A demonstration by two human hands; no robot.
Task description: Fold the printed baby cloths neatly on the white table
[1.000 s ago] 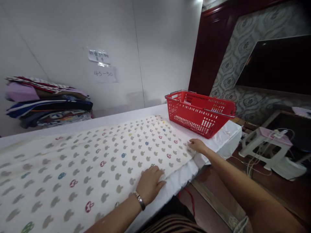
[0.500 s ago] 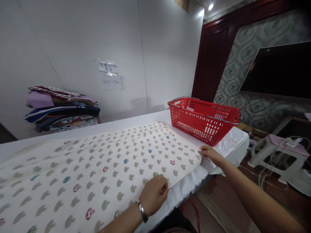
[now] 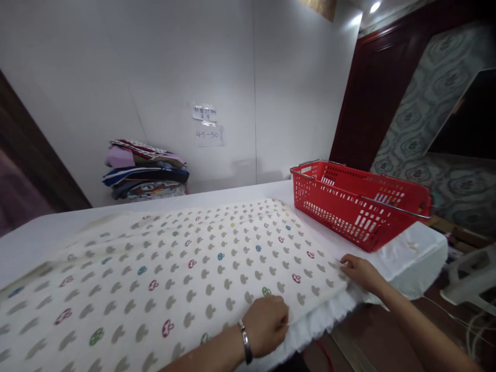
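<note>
The room has a pale wall (image 3: 174, 62), and below it is a white-covered table (image 3: 248, 191). Counting the clock from my body, the stack of folded fabrics (image 3: 145, 173) is between 10 and 11 o'clock, and the red basket (image 3: 354, 209) is at 1 o'clock. The mushroom-print cloth (image 3: 217, 269) lies spread on the table, from 9 to 1 o'clock, with some low wrinkles at its far left.

One second ago my left hand (image 3: 267, 324) was lying rather flat; now, at 11 o'clock, its fingers are curled in beside the near edge. I cannot tell if fabric is caught inside. My right hand (image 3: 360, 272), between 1 and 2 o'clock, is narrow, pinching the right edge near the corner. I judge that this gives me firmer control of that end, while the cloth remains flat.
</note>
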